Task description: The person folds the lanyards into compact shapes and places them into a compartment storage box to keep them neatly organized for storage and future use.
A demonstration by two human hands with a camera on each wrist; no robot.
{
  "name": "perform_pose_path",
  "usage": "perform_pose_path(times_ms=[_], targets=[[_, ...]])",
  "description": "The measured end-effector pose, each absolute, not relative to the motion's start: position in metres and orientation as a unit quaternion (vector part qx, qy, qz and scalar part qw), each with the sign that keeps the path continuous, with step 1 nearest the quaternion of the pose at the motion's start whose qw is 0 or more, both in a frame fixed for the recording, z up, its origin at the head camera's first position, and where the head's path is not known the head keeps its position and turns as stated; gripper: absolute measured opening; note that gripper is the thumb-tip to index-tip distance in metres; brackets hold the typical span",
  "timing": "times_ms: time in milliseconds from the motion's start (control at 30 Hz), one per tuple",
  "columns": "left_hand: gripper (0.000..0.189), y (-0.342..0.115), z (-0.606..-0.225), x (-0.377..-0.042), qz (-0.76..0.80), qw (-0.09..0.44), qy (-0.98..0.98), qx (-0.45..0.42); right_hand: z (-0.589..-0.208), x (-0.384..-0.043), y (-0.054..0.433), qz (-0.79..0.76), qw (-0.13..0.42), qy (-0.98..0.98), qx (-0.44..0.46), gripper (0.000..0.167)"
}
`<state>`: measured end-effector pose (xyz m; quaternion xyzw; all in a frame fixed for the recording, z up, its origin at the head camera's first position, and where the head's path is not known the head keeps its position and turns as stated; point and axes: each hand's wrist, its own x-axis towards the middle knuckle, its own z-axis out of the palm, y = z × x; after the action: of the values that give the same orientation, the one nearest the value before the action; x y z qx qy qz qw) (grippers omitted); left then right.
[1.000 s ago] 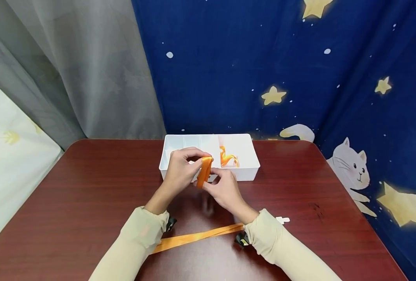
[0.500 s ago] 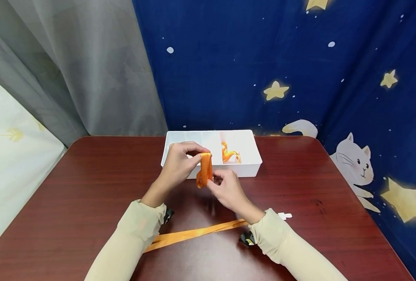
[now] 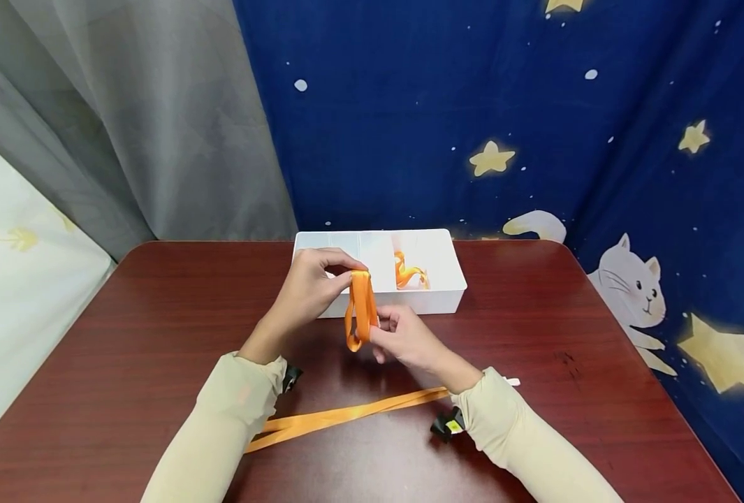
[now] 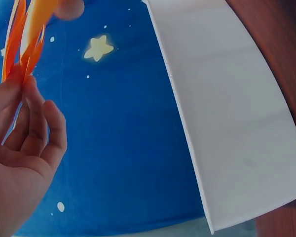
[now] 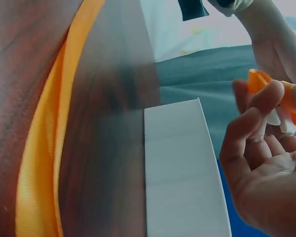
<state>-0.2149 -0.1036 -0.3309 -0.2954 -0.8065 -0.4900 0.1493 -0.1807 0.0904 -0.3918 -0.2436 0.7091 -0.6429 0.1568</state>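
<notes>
In the head view my left hand pinches the top of a folded orange lanyard between thumb and fingertips. Its flat loops hang down over the front of the white box. My right hand grips the right side of the same bundle lower down, thumb in front. A small white piece shows by the right fingers in the right wrist view. From the left wrist, several strap layers are seen gathered at the fingertips. A second orange lanyard lies stretched across the table below both forearms.
Behind the hands stands a white divided box, with another orange lanyard in its right compartment. A white plastic end pokes out past the right sleeve. Curtains hang beyond the far edge of the dark red table.
The folded lanyard has gone from tilted to hanging nearly straight, its loops longer and spread apart. My left hand has shifted slightly left and up; the right hand keeps hold lower on the bundle.
</notes>
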Motion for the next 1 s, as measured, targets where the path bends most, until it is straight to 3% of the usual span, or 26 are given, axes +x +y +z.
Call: perform_pose_path(times_ms=[333,800,1000], targets=[[0.01,-0.117,-0.331,-0.221,-0.478,0.104,-0.824,-0.286,-0.392,-0.168,0.092,-0.669,0.128,0.701,-0.212,0.016],[0.01,-0.121,-0.328,-0.222,-0.479,0.11,-0.816,-0.305,-0.388,-0.166,0.101,-0.721,0.217,0.603,-0.262,0.032],[0.008,-0.121,-0.329,-0.221,-0.487,0.121,-0.809,-0.308,-0.388,-0.166,0.1,-0.725,0.203,0.607,-0.254,0.037]])
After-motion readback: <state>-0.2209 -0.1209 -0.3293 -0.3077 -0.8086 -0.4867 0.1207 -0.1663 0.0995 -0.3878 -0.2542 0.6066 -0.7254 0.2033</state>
